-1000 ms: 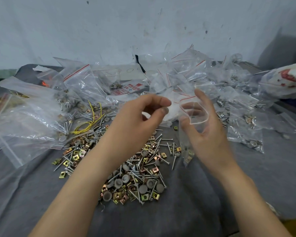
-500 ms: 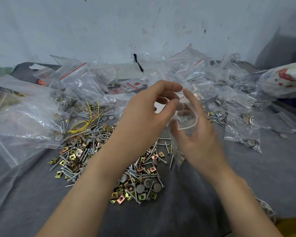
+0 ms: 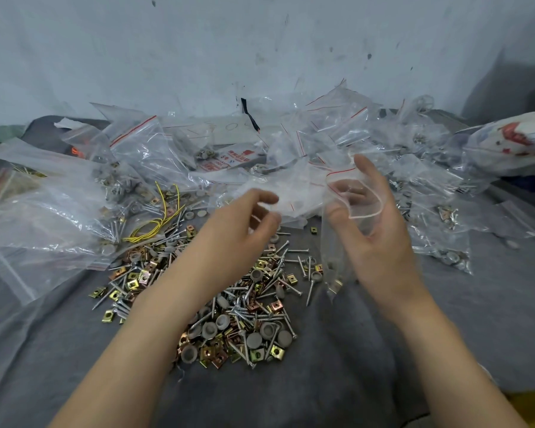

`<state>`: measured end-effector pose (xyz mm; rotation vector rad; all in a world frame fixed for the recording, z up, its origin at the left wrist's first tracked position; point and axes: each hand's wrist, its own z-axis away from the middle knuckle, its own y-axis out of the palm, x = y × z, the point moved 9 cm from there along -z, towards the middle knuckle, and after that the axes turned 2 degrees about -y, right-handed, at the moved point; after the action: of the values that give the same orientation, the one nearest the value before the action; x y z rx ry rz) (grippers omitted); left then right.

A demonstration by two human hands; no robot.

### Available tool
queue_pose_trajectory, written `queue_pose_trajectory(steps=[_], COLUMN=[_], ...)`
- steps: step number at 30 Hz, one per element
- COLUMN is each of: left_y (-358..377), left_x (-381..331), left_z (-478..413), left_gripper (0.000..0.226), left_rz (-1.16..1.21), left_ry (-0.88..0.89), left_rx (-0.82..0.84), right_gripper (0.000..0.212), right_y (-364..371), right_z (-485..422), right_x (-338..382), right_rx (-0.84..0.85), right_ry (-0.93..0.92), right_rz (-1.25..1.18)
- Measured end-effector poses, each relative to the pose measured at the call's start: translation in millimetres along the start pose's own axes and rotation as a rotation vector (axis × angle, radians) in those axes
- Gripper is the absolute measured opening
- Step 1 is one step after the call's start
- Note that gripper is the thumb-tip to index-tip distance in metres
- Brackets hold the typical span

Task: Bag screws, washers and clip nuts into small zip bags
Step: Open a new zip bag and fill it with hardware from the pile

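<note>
A loose pile of screws, grey washers and brass clip nuts [image 3: 244, 307] lies on the grey cloth in front of me. My right hand [image 3: 380, 251] holds a small clear zip bag [image 3: 331, 261] above the pile's right edge. Thumb and fingers spread the bag's red-lined mouth, and the bag hangs down with a few small parts at its bottom. My left hand [image 3: 229, 239] hovers over the pile, a little left of the bag's mouth. Its fingers are loosely curled and blurred, and nothing shows between them.
A heap of clear zip bags [image 3: 337, 140], some filled, runs along the white wall at the back. Large bags [image 3: 44, 217] lie at the left beside a yellow wire [image 3: 158, 223]. Filled small bags [image 3: 445, 251] sit at the right, a printed bag [image 3: 513, 140] beyond them.
My left hand was at the bag's mouth half a second ago and has drawn back to the left. My right hand has shifted right with the bag, its mouth still held wide.
</note>
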<state>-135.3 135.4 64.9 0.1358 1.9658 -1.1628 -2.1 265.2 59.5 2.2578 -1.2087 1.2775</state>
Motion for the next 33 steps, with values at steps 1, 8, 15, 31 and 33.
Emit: queue_pose_trajectory(steps=[1,8,15,31,33], left_y=[9.3,40.7,49.3,53.3,52.9], left_x=[5.5,21.7,17.8,16.4,16.6], left_z=[1.8,13.7,20.2,22.0,22.2], left_gripper=[0.028,0.026,0.021,0.013,0.015], left_rz=[-0.064,-0.339,-0.467,-0.507,-0.506], left_ry=[-0.012,-0.018,0.025,0.062,0.064], left_rx=[0.068,0.267,0.367,0.389,0.388], right_gripper=[0.064,0.063,0.065,0.067,0.067], right_y=[-1.1,-2.8,-4.9,-7.4,-7.6], right_z=[-0.2,-1.6,-2.7,-2.3,-2.5], right_x=[-0.3,0.4,-2.4,-6.2,-6.8], right_rx=[-0.004,-0.012,-0.022,-0.028,-0.027], right_ry=[0.005,0.012,0.004,0.016,0.014], right_rz=[-0.005,0.004,0.016,0.006,0.006])
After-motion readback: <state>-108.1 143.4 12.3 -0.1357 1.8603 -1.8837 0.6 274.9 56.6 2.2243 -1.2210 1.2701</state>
